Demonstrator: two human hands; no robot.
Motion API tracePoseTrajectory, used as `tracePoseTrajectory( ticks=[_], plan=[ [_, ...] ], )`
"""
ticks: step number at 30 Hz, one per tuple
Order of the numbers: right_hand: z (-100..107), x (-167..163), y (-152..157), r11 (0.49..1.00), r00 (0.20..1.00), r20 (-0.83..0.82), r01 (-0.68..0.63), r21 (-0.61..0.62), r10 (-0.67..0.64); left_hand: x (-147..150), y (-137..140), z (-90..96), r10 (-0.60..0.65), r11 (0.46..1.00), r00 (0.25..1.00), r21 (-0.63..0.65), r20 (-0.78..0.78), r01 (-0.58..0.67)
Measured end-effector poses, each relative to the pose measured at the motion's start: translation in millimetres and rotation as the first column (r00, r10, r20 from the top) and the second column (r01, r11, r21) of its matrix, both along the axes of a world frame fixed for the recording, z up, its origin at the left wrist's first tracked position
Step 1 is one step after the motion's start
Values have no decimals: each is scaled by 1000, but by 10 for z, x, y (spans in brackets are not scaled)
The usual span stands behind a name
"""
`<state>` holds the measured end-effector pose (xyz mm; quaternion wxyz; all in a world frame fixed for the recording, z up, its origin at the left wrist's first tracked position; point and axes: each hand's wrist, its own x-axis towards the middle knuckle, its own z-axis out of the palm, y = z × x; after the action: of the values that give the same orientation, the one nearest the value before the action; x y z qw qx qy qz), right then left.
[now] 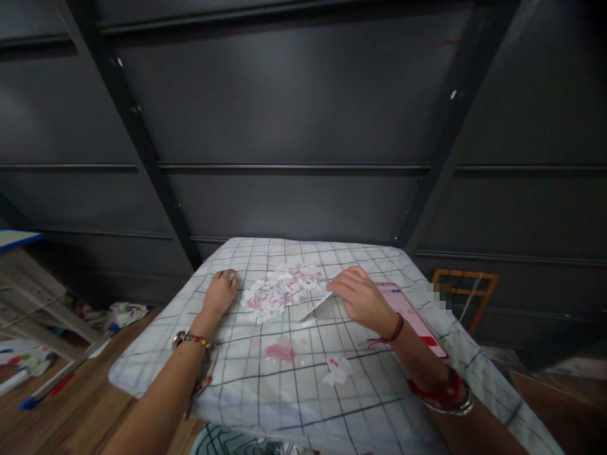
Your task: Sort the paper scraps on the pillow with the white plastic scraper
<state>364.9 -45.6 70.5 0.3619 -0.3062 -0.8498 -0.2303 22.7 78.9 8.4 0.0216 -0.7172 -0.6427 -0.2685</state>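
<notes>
My right hand (355, 294) is closed around one end of a slim, pale grey tool that looks like tweezers (316, 308), slanting down to the left. Its tip is at the cloth, by a small white scrap (309, 323). Just left of it lies a loose heap of torn paper bits (279, 292), white with pink marks. My left hand (221, 292) rests on the cloth left of the heap, holding nothing, its fingers loosely bent. Nearer to me are a pinkish-red patch (279, 352), perhaps clear film, and a small group of paper scraps (337, 370).
A checked white cloth (256, 404) covers the table. Beside my right forearm lies a phone (422, 328) with a lit pink screen, partly hidden. Dark metal panels (294, 114) rise behind the table. An orange-brown frame (481, 303) stands at right; clutter (128, 313) lies on the floor at left.
</notes>
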Motion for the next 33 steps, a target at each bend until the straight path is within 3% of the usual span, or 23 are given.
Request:
tracePoseTrajectory(
  ticks=[7, 11, 16, 20, 22, 26, 33],
  plan=[
    [134, 113, -58, 990, 999, 16, -41, -136, 44, -46, 46, -114, -88, 996, 995, -13, -51, 87],
    [210, 158, -91, 993, 999, 9, -32, -112, 34, -35, 40, -126, -87, 996, 995, -12, -51, 86],
    [227, 171, -129, 989, 996, 85, 25, -148, -13, 2, -11, -62, -115, 993, 993, -23, -31, 114],
    [281, 210, -184, 977, 995, 96, 23, -214, -3, 90, -128, 79, -222, 975, 975, -18, -7, 221],
    [307, 227, -200, 978, 997, 80, 17, -209, 0, 164, -209, 163, -355, 935, 935, 1, -1, 355],
    [320, 258, -200, 975, 993, 107, 61, -214, -38, 303, -345, 278, -602, 798, 798, 7, -26, 603],
    [320, 277, -218, 964, 995, 104, 17, -266, 11, 372, -478, 363, -715, 698, 699, 12, -7, 716]
  ],
)
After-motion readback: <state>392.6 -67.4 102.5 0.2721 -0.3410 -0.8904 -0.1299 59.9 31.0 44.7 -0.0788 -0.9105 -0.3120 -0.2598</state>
